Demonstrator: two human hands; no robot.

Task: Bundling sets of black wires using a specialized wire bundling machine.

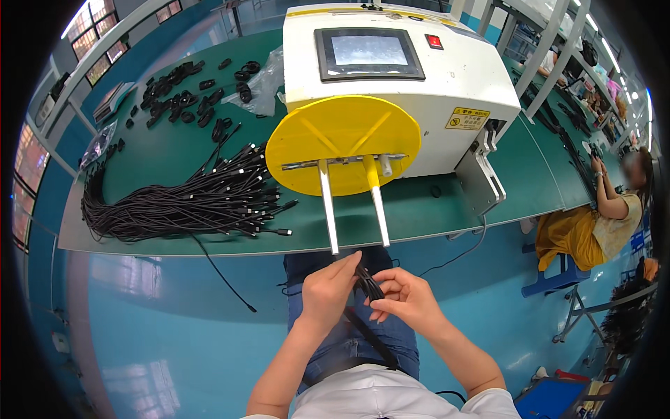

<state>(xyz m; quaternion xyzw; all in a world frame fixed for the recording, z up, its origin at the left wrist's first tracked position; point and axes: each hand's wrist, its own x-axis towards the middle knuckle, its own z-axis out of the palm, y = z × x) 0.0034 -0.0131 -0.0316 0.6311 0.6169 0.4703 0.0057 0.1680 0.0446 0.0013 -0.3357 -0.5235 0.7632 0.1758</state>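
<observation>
Both hands gripping a black cable bundle below the tabletop's near edge.
Left hand (326, 292) and right hand (405, 299) close their fingers on the coiled cable (368, 284), beneath the yellow disc (342, 143).

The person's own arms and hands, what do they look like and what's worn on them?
Both forearms are bare, entering from the lower edge. The left hand and right hand wear no gloves, and no rings or watch are visible. Short white shirt sleeves show near the lower edge.

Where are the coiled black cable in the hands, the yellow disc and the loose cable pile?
coiled black cable (368, 285), head view, upper loops.
yellow disc (343, 143), head view, face centre.
loose cable pile (188, 202), head view, mid-bundle.
</observation>
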